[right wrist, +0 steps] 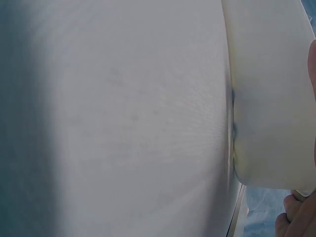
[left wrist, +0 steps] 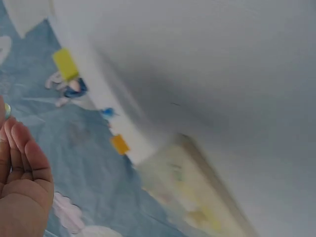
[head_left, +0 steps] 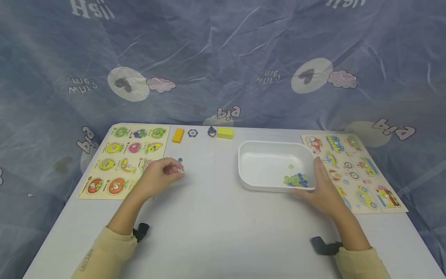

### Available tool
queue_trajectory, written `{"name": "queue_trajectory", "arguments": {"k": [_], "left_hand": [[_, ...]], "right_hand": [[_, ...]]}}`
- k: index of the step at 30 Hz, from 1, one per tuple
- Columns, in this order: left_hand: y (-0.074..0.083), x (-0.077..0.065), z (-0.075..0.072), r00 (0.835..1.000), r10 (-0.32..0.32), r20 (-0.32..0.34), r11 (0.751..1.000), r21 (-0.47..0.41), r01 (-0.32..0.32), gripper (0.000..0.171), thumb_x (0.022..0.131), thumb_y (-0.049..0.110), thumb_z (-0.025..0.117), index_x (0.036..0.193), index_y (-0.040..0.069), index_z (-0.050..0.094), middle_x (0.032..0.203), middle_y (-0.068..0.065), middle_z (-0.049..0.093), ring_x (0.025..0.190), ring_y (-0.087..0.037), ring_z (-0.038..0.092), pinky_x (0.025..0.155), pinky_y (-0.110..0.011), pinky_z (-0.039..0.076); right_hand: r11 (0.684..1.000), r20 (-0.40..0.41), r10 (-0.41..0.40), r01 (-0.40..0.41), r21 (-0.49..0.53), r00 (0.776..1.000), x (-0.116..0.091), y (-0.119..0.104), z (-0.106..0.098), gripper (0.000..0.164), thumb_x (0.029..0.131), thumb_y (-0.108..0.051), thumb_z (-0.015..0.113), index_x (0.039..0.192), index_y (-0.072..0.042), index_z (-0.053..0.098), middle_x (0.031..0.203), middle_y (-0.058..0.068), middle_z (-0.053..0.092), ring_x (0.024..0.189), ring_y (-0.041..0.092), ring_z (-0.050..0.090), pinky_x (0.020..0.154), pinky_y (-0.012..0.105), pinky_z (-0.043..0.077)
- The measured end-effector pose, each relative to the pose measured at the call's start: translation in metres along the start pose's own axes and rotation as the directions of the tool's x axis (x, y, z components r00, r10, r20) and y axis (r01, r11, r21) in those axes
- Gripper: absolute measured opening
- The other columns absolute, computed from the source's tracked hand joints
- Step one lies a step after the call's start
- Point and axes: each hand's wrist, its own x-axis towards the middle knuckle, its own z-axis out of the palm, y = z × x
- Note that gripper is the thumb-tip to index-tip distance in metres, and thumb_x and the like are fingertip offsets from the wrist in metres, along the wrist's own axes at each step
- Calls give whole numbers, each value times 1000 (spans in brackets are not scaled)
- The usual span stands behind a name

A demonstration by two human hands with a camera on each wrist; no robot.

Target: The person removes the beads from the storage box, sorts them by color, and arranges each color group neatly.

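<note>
My left hand (head_left: pixel 161 175) pinches a small, clear greenish marble (head_left: pixel 181 170) between thumb and fingertips, over the right edge of the fruit puzzle board (head_left: pixel 114 159). A sliver of that marble (left wrist: pixel 7 110) shows past the fingers in the left wrist view. Just beyond the hand, a blue marble (head_left: pixel 180 159) lies on the table. To the right, my right hand (head_left: pixel 325 190) holds the right end of a white tray (head_left: pixel 259 186), thumb at the near side. Several green and blue marbles (head_left: pixel 296 179) sit in the tray's near right corner, and a lone green marble (head_left: pixel 291 166) lies apart from them.
Along the table's far edge stand an orange block (head_left: pixel 178 135), a blue-and-white disc (head_left: pixel 192 133), a small dark figure (head_left: pixel 211 131) and a yellow block (head_left: pixel 225 133). A vehicle puzzle board (head_left: pixel 374 193) lies right of the tray. A blue printed cloth (head_left: pixel 223 69) hangs behind.
</note>
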Motion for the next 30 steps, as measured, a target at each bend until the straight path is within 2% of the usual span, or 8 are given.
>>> {"name": "queue_trajectory", "arguments": {"k": [5, 12, 21, 30], "left_hand": [[-25, -1, -3, 998, -37, 46, 999, 22, 36, 17, 81, 24, 75, 95, 18, 68, 86, 0, 63, 79, -17, 57, 67, -25, 49], [-42, 3, 1, 995, -55, 77, 995, 88, 48, 13, 79, 21, 76, 90, 18, 70, 81, 0, 62, 76, -17, 53, 63, -25, 47], [-50, 5, 6, 987, -85, 134, 983, 175, 60, 16, 75, 19, 79, 88, 16, 71, 80, 0, 61, 77, -17, 51, 68, -28, 44], [-48, 5, 13, 986, -101, 133, 970, 232, 68, 18, 73, 18, 80, 87, 15, 70, 78, 1, 59, 75, -16, 51, 66, -27, 43]], "right_hand": [[1000, -2, -1, 1, 3, 1000, 0, 1, 0, 130, 68, -64, 72, 148, -18, -19, 157, 4, -20, 146, 34, -11, 115, 60, 4], [1000, 0, 0, 0, 1, 1000, -1, 1, 1, 130, 68, -64, 72, 148, -15, -18, 157, 4, -21, 146, 33, -12, 115, 59, 4], [1000, -6, -2, 2, -2, 1000, 0, 1, 1, 130, 68, -64, 72, 149, -14, -17, 157, 4, -20, 146, 35, -11, 115, 59, 4], [1000, -8, -7, 7, 6, 1000, 0, 2, 1, 129, 68, -63, 72, 148, -16, -18, 157, 5, -20, 146, 34, -11, 114, 60, 4]]}}
